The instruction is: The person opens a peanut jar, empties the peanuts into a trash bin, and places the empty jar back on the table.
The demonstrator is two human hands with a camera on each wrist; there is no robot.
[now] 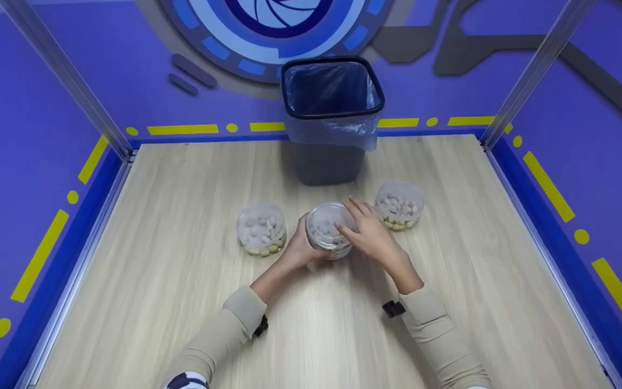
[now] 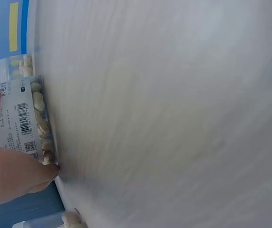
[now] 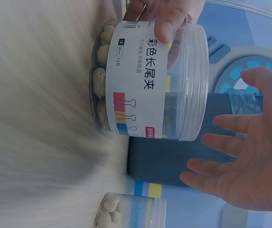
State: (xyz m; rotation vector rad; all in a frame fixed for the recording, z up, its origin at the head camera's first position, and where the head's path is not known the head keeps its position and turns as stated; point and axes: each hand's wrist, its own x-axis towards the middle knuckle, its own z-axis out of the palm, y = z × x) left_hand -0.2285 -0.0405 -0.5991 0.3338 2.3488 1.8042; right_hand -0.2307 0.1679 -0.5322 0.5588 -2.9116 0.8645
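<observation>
The wooden table (image 1: 181, 302) carries everything, with a dark bin (image 1: 331, 116) lined with a plastic bag standing at its far edge, upright and apparently holding nothing as far as the head view shows. In front of the bin stand three clear plastic jars in a row, each part-filled with pale peanuts in the shell. The left jar (image 1: 261, 228) and the right jar (image 1: 399, 205) stand alone and untouched, and both look lidded, though that is hard to tell for sure.

The middle jar (image 1: 331, 229) is the one in hand, and it sits on the table just in front of the bin. The left hand (image 1: 301, 249) grips its side, thumb and fingers curled round the labelled wall (the right wrist view shows the thumb over the label's edge). The right hand (image 3: 243, 156) is spread flat with straight fingers, hovering just beside the lid end and not visibly gripping it.

Judging from this, the work is at an early stage: the middle jar's lid looks on, its nuts are inside, and the other two jars wait.
</observation>
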